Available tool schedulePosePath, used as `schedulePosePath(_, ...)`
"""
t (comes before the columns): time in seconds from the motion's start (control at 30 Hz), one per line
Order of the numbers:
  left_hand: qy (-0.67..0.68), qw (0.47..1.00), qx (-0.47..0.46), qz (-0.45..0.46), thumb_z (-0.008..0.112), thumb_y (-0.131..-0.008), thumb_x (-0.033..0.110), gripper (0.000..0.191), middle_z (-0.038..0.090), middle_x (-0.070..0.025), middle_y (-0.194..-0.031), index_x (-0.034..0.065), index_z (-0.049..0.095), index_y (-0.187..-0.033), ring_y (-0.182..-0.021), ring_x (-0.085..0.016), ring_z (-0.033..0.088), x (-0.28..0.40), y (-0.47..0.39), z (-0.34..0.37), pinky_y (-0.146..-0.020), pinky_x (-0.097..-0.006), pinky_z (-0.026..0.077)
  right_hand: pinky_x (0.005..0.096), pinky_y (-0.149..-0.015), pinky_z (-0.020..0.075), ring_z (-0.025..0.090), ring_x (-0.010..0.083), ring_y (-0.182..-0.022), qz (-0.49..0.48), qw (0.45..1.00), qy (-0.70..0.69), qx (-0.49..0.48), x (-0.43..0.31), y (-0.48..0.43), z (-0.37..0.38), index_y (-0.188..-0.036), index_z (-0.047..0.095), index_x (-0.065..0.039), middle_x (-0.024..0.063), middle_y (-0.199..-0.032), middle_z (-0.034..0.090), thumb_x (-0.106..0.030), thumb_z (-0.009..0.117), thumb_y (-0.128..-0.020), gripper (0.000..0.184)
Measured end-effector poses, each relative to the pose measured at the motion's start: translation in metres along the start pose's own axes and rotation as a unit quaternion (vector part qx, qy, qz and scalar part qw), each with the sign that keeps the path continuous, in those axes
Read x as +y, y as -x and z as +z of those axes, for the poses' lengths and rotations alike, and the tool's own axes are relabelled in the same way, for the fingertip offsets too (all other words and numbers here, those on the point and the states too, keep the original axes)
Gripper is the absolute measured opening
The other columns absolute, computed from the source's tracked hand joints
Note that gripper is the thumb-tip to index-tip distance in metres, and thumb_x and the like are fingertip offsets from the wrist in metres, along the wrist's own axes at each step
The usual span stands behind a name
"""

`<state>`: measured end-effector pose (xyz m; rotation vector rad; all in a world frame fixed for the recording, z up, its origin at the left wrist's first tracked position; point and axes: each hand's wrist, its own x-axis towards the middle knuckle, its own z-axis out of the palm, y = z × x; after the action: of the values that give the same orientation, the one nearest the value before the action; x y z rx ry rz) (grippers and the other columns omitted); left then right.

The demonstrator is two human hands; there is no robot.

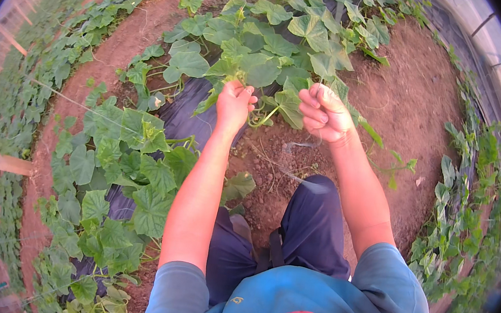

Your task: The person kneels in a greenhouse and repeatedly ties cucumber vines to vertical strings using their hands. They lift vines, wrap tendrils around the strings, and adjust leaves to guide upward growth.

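My left hand [234, 103] pinches a shoot of a cucumber vine [262, 70] with thumb and fingertips; the exact spot held is partly hidden. To its right, my right hand [327, 114] is curled around a thin string, which runs up from the fist past the leaves. A pale, blurred length of string [307, 182] dangles below that hand, in front of my right knee. Curled green stems [264, 120] and broad leaves lie between the two hands.
Dark plastic mulch film [191, 108] covers the bed beneath the plants. Bare reddish soil [407, 86] runs along the right. More cucumber plants [130, 152] grow close by my left arm. A taut string [80, 103] slants down to them. Greenhouse film [474, 20] stands at the right.
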<state>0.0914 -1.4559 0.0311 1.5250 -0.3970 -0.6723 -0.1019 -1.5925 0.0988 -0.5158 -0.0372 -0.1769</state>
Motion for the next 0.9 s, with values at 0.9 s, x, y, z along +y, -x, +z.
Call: schedulePosePath(0.9,0.018,0.997,-0.048,0.052,0.062,-0.097,0.011,0.021,0.071,-0.0111,-0.099,-0.0067,0.065,-0.108,-0.082,-0.017,0.07,-0.008,0.01,0.013,-0.071,-0.0308,0.06,0.0321,-0.056,0.0449,0.059,0.0142,-0.064,0.018,0.768,0.551,0.324,0.062,-0.073,-0.047,-0.092,0.074,0.004,0.0102,-0.078,0.069,-0.022,0.072,-0.084,0.027)
